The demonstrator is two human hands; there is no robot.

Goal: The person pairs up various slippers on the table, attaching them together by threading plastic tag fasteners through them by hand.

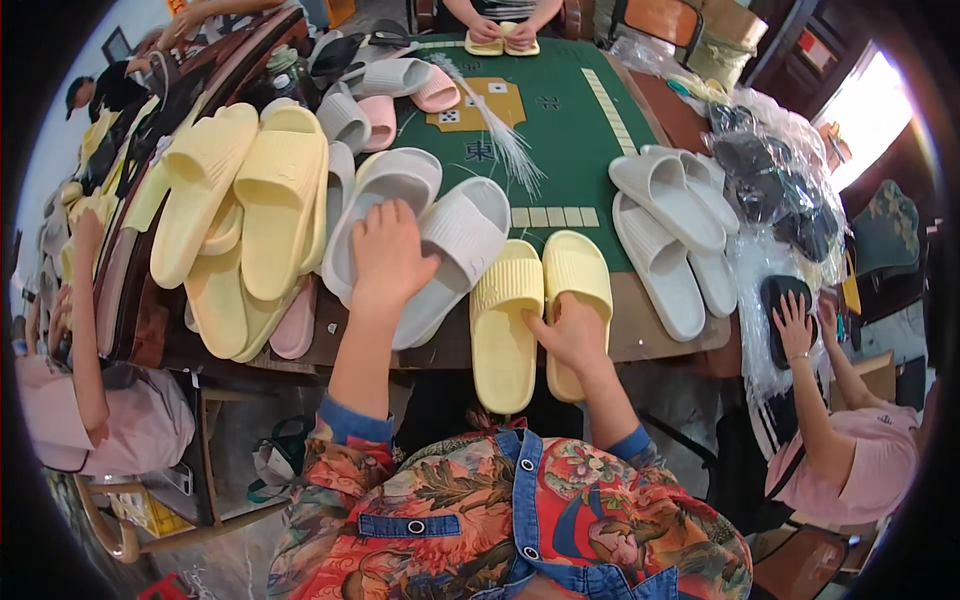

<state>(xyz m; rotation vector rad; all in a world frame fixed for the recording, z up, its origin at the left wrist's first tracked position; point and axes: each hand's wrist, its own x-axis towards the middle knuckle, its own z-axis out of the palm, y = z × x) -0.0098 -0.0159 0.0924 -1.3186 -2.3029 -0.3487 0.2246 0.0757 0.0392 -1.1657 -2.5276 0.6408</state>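
The left hand (388, 252) lies flat, fingers spread, on a pair of grey slippers (415, 240) at the table's (660, 335) near edge. The right hand (572, 335) rests open between two yellow slippers (535, 310) — gripping neither — just beside the grey pair.

Along the left of the frame we see a heap of yellow slides (240, 190) with pink slides (295, 325) tucked beneath. At upper centre, grey slides (385, 77) sit beside a pink pair (438, 92) on the green table mat (570, 130), where white plastic ties (505, 140) lie. To the right rest stacked white slides (670, 235), and beyond them bagged dark slides (770, 180) in clear plastic.
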